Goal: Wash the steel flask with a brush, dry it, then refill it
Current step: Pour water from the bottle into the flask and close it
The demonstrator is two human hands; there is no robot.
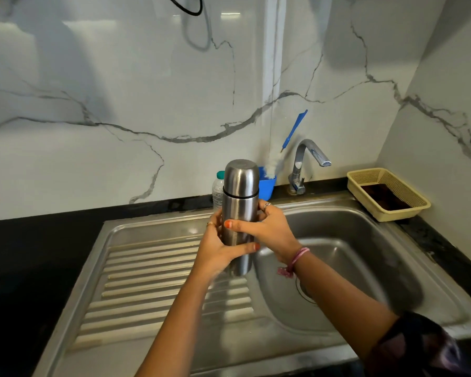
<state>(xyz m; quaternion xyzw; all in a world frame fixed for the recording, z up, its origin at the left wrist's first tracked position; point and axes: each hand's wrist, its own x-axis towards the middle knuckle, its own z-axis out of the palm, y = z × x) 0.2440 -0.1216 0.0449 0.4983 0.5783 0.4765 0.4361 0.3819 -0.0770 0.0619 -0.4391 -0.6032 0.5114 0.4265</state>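
Head view shows your left hand [220, 247] and right hand [267, 227] both wrapped around the steel flask [239, 213], upright above the sink [351, 268]. The cap [241, 176] sits above your grip, still on. Twisting it with wet palms, I judge the smooth body may slip downward.

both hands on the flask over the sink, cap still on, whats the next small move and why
Probably unscrew the cap. The steel flask is upright with both the left hand and right hand gripping its body, the cap is on, the tap shows no water running, and the blue-handled brush stands in its blue holder behind. It cannot reach inside until the flask is open.
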